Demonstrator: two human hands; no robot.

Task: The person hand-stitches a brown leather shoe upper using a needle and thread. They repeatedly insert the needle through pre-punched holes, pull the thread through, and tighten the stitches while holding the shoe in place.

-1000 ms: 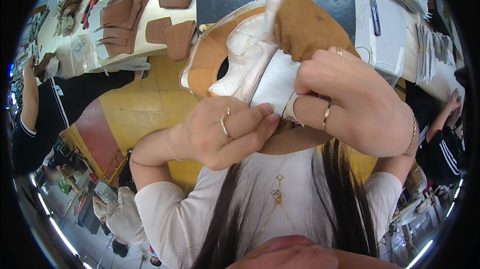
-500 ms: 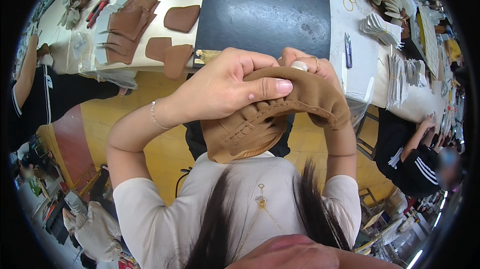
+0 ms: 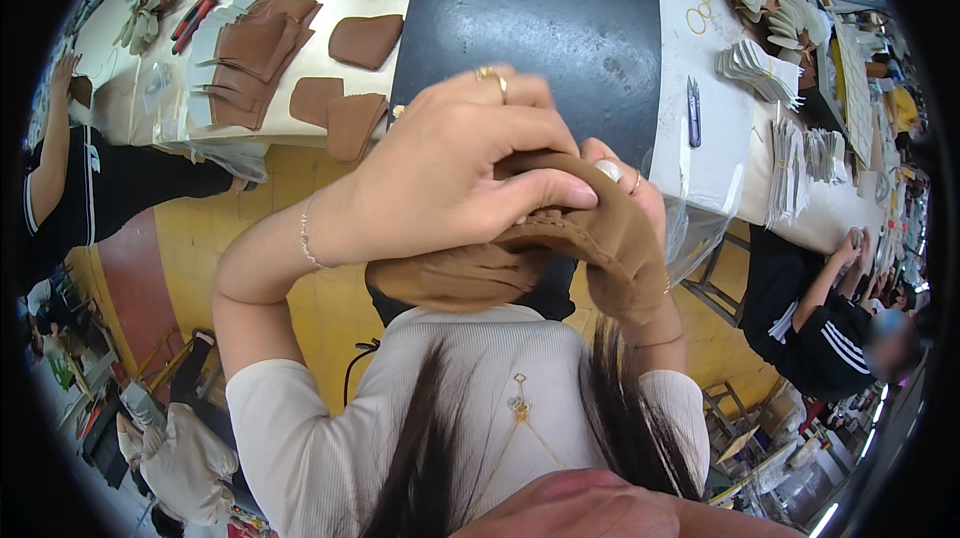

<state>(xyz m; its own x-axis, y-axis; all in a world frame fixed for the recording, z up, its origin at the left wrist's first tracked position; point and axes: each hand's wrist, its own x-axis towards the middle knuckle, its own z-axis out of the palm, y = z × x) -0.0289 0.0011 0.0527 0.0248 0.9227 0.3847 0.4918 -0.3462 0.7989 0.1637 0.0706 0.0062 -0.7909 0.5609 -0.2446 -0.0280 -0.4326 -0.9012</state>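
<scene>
A brown leather shoe upper (image 3: 622, 233) with a gathered, stitched seam is held up in front of my chest, over the table's near edge. My left hand (image 3: 465, 163) grips its top edge, thumb pressed near the seam and fingers behind, slightly blurred. On the far right side, my right hand (image 3: 640, 186) is wrapped round the upper, with a white covering on one finger. Most of the right fingers are hidden behind the leather. The upper is bent, its lower left part hanging in folds.
A black mat (image 3: 530, 28) lies on the table beyond my hands. Brown leather pieces (image 3: 262, 48) and red-handled pliers (image 3: 207, 8) are at left. Thread snips (image 3: 694, 113) and bundled white pieces (image 3: 760, 71) lie at right. Co-workers sit at both sides.
My left hand has shifted up and its fingers have lifted over the upper's edge. The upper has tilted and folded, its lower left part flatter, its right part lower. The right hand has dropped slightly.
</scene>
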